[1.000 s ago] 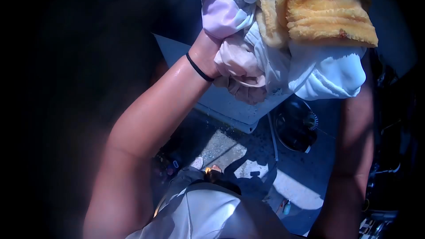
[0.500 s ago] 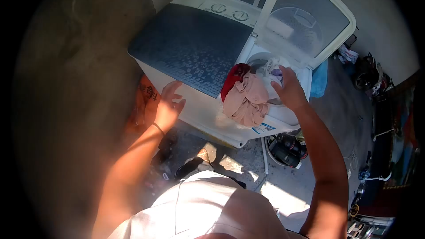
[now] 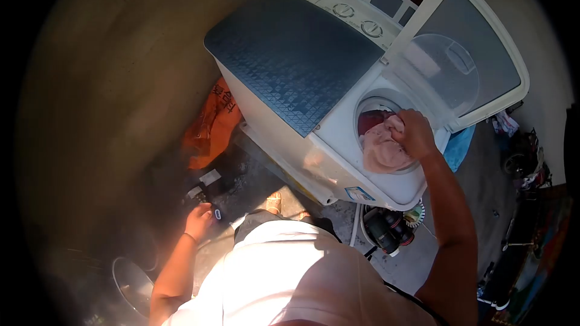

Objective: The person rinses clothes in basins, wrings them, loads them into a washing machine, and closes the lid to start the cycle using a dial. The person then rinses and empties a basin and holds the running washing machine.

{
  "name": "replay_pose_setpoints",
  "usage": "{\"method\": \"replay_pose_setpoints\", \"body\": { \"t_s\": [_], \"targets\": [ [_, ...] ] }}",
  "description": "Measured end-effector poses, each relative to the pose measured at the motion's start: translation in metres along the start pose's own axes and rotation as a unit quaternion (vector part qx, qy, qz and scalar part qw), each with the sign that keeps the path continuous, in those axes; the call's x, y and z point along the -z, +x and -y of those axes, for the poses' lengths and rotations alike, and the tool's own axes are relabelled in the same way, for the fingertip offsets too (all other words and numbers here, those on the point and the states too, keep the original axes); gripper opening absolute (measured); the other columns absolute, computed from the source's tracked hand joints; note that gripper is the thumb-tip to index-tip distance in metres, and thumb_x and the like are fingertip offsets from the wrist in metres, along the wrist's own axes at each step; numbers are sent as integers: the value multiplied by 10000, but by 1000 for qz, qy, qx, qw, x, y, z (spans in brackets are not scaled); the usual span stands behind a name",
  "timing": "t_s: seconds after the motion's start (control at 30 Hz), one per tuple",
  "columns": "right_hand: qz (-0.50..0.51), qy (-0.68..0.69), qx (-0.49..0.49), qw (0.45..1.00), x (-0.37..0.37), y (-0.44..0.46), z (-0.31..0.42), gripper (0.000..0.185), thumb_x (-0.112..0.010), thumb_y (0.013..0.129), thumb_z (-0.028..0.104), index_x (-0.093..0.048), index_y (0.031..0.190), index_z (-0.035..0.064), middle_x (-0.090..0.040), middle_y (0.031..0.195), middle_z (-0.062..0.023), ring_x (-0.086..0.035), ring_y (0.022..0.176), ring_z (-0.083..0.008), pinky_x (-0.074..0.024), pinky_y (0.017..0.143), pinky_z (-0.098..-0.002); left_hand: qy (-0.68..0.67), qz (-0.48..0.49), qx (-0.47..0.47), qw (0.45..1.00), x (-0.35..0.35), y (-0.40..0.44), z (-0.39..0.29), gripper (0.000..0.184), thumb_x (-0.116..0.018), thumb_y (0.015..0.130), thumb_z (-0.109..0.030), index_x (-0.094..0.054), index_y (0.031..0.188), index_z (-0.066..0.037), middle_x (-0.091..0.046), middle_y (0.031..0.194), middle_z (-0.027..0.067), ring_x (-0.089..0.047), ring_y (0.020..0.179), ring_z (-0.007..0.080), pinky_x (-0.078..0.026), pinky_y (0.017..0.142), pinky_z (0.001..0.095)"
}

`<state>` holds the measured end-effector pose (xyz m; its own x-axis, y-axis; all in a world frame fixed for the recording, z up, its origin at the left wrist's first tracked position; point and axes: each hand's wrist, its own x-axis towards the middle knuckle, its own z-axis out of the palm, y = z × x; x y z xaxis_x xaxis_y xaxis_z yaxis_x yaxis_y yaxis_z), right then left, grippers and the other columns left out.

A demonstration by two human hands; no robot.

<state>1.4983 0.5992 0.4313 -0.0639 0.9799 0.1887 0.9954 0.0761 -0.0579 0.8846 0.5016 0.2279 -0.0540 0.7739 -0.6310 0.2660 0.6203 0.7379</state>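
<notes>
Pink cloth (image 3: 382, 152) gripped in right hand (image 3: 417, 135); left hand (image 3: 199, 222) empty, half-curled; orange bag (image 3: 210, 129): black characters (image 3: 225, 98).

Clothes (image 3: 385, 152) in washing machine (image 3: 338, 145) tub (image 3: 373, 100), right of closed lid (image 3: 296, 54); 2 dials (image 3: 343, 10) behind lid.

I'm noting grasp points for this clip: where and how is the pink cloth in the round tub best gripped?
Probably by the bunched fold at the top of the pink cloth, from above: the fold bulges up enough to pinch, while the tub walls it in at the sides. The right hand touches it there.
</notes>
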Motion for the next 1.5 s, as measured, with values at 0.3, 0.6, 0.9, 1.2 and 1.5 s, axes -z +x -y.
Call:
{"method": "replay_pose_setpoints", "body": {
  "t_s": [0.3,0.6,0.9,1.2,1.5],
  "targets": [
    [389,-41,8,920,-47,-5,-35,641,-700,720,209,-420,1293,142,-409,1258,-252,-543,1072,-440,-479,873,-484,64,-40,211,975,-26,-141,141,347,-619,821,-195,-591,1152,-95,-641,991,114,-641,789,199,-501,676,321],
    [533,-64,19,843,-149,6,-36,579,-570,829,372,-416,1328,121,-465,1267,-177,-576,1006,-361,-478,807,-421,-41,-127,187,973,-61,-271,188,261,-579,891,-162,-598,1143,-97,-629,846,42,-588,743,123,-482,654,269],
    [123,309,-252,909,-81,33,50,482,-519,902,382,-518,1237,36,-606,1094,-149,-612,921,-277,-491,743,-351,-122,-193,187,955,-6,-317,372,295,-578,842,-199,-615,1111,-87,-652,891,119,-641,783,216,-497,758,330],
    [26,490,-85,867,-157,-37,436,353,-534,871,53,-485,1215,117,-509,952,34,-496,793,-76,-383,615,-213,37,-282,143,948,171,-390,601,260,-543,859,-185,-620,1071,-56,-656,873,120,-634,771,195,-507,730,333],
    [354,480,28,802,-242,-89,828,403,-568,856,54,-478,1244,110,-537,1131,-52,-560,905,-124,-442,686,-241,-304,-420,216,827,328,-361,584,277,-555,896,-198,-579,1146,-80,-588,841,-5,-559,677,91,-437,566,238]
  ]
}}
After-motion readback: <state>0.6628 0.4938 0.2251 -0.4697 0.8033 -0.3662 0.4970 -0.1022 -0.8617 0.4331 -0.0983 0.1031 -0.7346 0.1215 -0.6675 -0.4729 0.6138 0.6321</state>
